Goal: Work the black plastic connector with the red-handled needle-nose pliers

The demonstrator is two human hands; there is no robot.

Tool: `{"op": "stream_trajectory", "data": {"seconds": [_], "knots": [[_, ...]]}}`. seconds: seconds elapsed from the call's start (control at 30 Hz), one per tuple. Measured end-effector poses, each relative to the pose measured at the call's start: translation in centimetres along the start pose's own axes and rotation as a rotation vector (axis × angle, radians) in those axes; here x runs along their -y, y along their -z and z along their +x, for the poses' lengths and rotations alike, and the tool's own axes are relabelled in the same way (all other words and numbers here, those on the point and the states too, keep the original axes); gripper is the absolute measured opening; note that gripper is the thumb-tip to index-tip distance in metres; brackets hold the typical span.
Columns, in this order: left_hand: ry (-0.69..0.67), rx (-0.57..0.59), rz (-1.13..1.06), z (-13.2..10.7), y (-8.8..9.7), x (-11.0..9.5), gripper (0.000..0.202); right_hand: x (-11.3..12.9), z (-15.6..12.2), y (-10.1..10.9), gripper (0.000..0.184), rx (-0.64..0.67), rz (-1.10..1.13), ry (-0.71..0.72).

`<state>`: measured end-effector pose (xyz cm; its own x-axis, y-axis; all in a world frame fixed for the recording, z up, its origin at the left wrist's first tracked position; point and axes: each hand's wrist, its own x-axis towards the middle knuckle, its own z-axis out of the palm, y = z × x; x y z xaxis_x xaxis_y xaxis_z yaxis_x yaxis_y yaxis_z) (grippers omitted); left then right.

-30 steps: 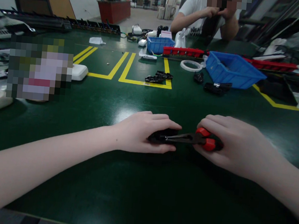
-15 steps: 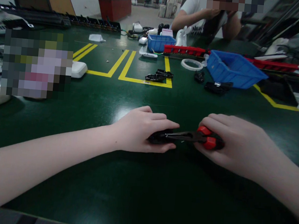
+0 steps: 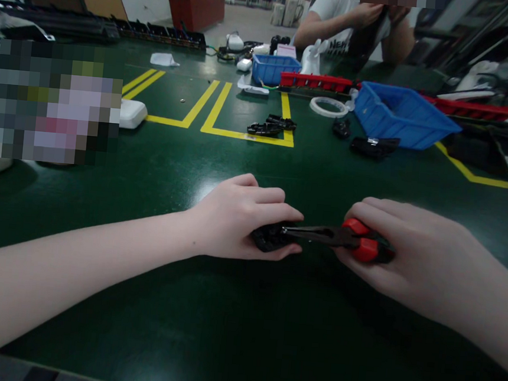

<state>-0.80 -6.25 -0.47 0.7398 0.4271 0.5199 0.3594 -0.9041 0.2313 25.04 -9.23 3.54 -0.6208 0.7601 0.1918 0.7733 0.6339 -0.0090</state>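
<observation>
My left hand point(image 3: 238, 216) is closed around a small black plastic part point(image 3: 270, 237) and presses it to the green table point(image 3: 146, 305). Most of the part is hidden under the fingers. My right hand point(image 3: 412, 255) grips the red handles of a pair of pliers point(image 3: 343, 237). The thin dark jaws point left and their tips reach into the black part. Both hands rest low on the table, close together.
Several loose black parts point(image 3: 271, 127) lie by the yellow floor-tape lines point(image 3: 214, 113). A big blue bin point(image 3: 400, 114), a smaller blue bin point(image 3: 271, 68), a white tape ring point(image 3: 329, 107) and red racks point(image 3: 314, 82) stand further back. Another person point(image 3: 357, 22) sits at the far side.
My right hand with the pliers has shifted slightly right and down. The left hand keeps its hold on the black part. The view has tipped down a little.
</observation>
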Motion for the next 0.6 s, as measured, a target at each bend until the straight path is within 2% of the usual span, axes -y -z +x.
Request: {"op": "stream_trajectory", "data": {"seconds": [0.6], "knots": [[0.012, 0.028, 0.041, -0.01, 0.05, 0.00, 0.031, 0.65, -0.54, 0.57, 0.012, -0.014, 0.030, 0.005]]}}
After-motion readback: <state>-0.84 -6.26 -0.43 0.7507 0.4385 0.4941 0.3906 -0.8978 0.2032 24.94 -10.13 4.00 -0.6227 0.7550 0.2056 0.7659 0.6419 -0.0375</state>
